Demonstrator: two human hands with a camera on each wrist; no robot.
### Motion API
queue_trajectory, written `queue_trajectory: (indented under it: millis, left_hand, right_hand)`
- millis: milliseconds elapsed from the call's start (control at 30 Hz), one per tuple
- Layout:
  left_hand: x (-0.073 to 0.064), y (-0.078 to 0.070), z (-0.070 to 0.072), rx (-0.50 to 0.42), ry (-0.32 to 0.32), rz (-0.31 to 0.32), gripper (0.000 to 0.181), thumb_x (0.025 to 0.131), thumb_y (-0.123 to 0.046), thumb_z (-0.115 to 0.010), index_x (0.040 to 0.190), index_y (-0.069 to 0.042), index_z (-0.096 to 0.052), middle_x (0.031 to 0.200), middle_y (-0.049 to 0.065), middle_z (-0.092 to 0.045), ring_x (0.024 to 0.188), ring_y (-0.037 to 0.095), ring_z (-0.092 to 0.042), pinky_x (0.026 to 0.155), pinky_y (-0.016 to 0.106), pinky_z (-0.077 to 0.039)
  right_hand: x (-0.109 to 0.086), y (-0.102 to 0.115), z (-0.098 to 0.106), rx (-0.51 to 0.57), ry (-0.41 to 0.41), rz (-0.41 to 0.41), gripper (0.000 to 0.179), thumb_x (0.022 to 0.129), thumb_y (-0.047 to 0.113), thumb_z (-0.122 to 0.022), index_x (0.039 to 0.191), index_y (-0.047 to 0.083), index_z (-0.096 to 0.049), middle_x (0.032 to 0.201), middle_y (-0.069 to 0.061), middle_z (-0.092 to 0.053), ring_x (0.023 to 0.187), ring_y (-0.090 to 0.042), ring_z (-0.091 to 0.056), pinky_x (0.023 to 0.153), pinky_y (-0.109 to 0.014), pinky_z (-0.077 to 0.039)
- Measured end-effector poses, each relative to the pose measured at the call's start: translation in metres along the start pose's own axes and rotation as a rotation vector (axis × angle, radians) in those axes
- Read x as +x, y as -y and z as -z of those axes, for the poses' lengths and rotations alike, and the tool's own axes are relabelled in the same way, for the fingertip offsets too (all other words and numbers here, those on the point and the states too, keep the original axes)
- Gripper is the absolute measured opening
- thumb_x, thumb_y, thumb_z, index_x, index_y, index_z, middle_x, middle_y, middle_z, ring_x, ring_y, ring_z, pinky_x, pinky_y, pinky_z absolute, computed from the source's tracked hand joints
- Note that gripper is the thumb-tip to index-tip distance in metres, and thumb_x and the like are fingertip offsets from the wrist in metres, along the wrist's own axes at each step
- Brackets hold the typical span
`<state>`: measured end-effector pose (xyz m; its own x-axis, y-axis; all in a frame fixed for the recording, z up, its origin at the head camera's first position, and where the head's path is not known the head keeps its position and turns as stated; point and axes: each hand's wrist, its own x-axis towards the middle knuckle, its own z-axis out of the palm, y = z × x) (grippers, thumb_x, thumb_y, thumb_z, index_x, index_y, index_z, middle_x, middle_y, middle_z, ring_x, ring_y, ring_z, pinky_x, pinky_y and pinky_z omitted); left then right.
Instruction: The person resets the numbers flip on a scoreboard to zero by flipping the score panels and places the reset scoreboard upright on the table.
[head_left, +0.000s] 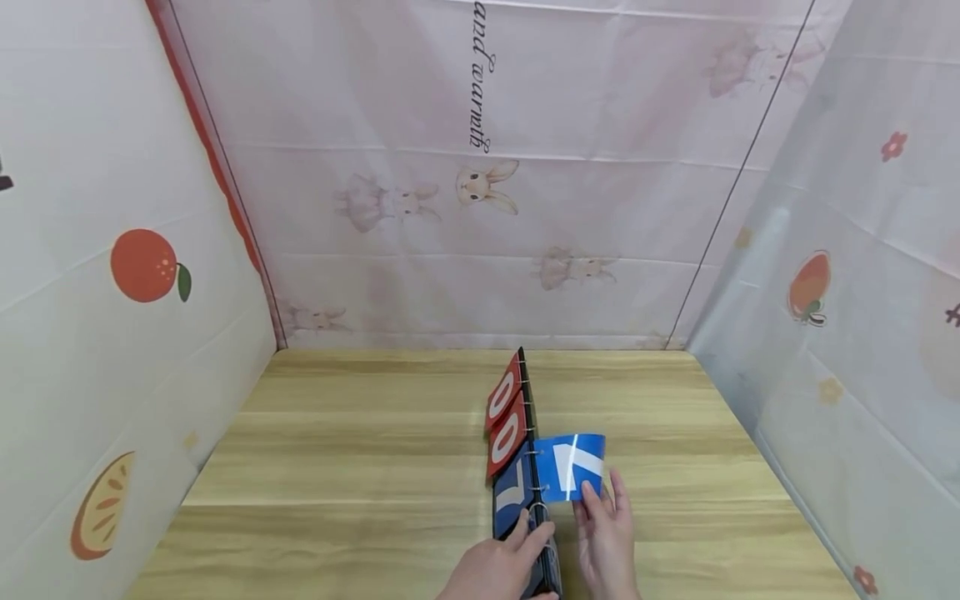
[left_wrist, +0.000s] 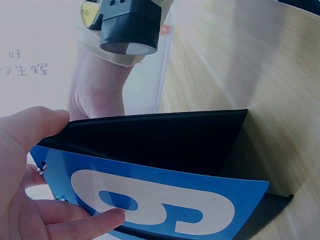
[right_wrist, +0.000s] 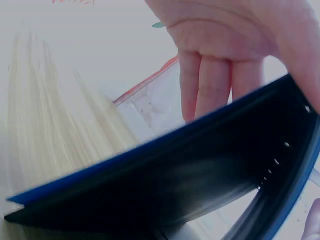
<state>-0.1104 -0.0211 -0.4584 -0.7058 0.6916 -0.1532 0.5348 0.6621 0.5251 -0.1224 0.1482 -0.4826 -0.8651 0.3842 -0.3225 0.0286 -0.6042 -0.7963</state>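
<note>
A tabletop flip scoreboard (head_left: 534,471) stands like a tent on the table, its ringed spine running away from me. Red cards with white zeros (head_left: 504,396) hang on its far left side, nearer blue cards (head_left: 512,492) beside them. My left hand (head_left: 498,562) grips the near end across the spine. In the left wrist view, its thumb lies on the black panel (left_wrist: 165,135) and its fingers on a blue card with a white 9 (left_wrist: 155,200). My right hand (head_left: 606,533) pinches the free edge of a ringed blue card (head_left: 573,467) held out to the right.
The wood-grain table (head_left: 337,467) spreads on both sides of the scoreboard. Printed cloth walls enclose it: a pink rabbit cloth (head_left: 420,275) behind, a fruit cloth (head_left: 97,350) on the left and another patterned cloth (head_left: 840,367) on the right.
</note>
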Motion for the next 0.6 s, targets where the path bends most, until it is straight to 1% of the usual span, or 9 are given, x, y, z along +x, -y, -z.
queue_trajectory:
  millis: [100,167,267,333,367,400,467,533,600]
  left_hand:
    - [0.001,0.001,0.000,-0.025,0.004,-0.001,0.063,0.085,-0.068,-0.042,0.135,-0.029,-0.041,0.130,0.013,-0.054,0.061,0.009,-0.059,0.064,0.028,-0.052]
    - [0.001,0.001,-0.002,-0.022,-0.001,-0.005,0.063,0.085,-0.068,-0.042,0.135,-0.029,-0.042,0.130,0.012,-0.054,0.061,0.009,-0.059,0.064,0.028,-0.052]
    - [0.002,0.001,-0.004,0.012,-0.020,-0.009,0.065,0.084,-0.069,-0.043,0.135,-0.029,-0.042,0.130,0.013,-0.054,0.066,0.012,-0.062,0.065,0.031,-0.053]
    - [0.002,0.001,-0.004,0.030,-0.029,-0.014,0.066,0.083,-0.069,-0.044,0.135,-0.028,-0.042,0.130,0.014,-0.054,0.070,0.015,-0.064,0.065,0.032,-0.053]
    - [0.002,0.002,-0.004,0.045,-0.044,-0.025,0.067,0.083,-0.068,-0.045,0.135,-0.026,-0.042,0.129,0.015,-0.054,0.071,0.016,-0.065,0.064,0.032,-0.053]
    - [0.001,0.003,-0.004,0.059,-0.069,-0.044,0.067,0.084,-0.067,-0.047,0.136,-0.024,-0.043,0.129,0.017,-0.054,0.069,0.016,-0.065,0.062,0.031,-0.052]
    - [0.001,0.005,-0.006,0.075,-0.124,-0.103,0.066,0.085,-0.062,-0.050,0.135,-0.018,-0.044,0.128,0.020,-0.054,0.059,0.011,-0.061,0.056,0.026,-0.050]
    - [0.000,0.006,-0.008,0.097,-0.175,-0.152,0.066,0.086,-0.058,-0.052,0.133,-0.013,-0.046,0.128,0.021,-0.053,0.054,0.007,-0.057,0.051,0.021,-0.047]
    - [-0.001,0.007,-0.008,0.108,-0.207,-0.184,0.065,0.087,-0.056,-0.054,0.132,-0.010,-0.047,0.130,0.021,-0.052,0.052,0.004,-0.055,0.049,0.019,-0.045]
  right_hand:
    - [-0.002,0.001,-0.002,0.009,-0.005,0.013,0.085,0.092,0.010,-0.057,0.151,0.021,0.004,0.146,-0.019,-0.021,0.102,-0.008,-0.058,0.093,-0.023,-0.041]
    - [-0.003,0.004,-0.003,-0.020,0.013,0.029,0.085,0.092,0.013,-0.059,0.151,0.022,0.003,0.144,-0.017,-0.025,0.105,-0.010,-0.058,0.094,-0.024,-0.041]
    - [-0.006,0.009,-0.007,-0.096,0.102,0.075,0.081,0.094,0.015,-0.056,0.151,0.019,0.002,0.144,-0.018,-0.028,0.117,-0.019,-0.051,0.101,-0.033,-0.036]
    - [-0.009,0.009,-0.010,-0.202,0.183,0.116,0.078,0.095,0.016,-0.054,0.151,0.014,0.000,0.146,-0.021,-0.028,0.125,-0.027,-0.044,0.105,-0.039,-0.030]
    - [-0.011,0.008,-0.011,-0.265,0.228,0.128,0.076,0.095,0.016,-0.053,0.151,0.015,-0.001,0.144,-0.023,-0.031,0.126,-0.029,-0.042,0.105,-0.042,-0.029]
    - [-0.012,0.006,-0.012,-0.322,0.283,0.138,0.076,0.095,0.015,-0.053,0.151,0.015,-0.002,0.143,-0.023,-0.033,0.127,-0.032,-0.039,0.104,-0.044,-0.029]
    - [-0.014,0.001,-0.013,-0.488,0.411,0.195,0.073,0.094,0.016,-0.055,0.151,0.014,-0.010,0.140,-0.018,-0.041,0.130,-0.031,-0.034,0.104,-0.043,-0.028]
    - [-0.015,-0.003,-0.013,-0.666,0.528,0.297,0.063,0.095,0.017,-0.054,0.149,0.014,-0.022,0.134,-0.010,-0.052,0.129,-0.026,-0.037,0.103,-0.038,-0.031]
    - [-0.014,-0.007,-0.013,-0.795,0.626,0.457,0.051,0.096,0.013,-0.052,0.144,0.011,-0.035,0.126,-0.001,-0.058,0.127,-0.022,-0.040,0.100,-0.033,-0.034]
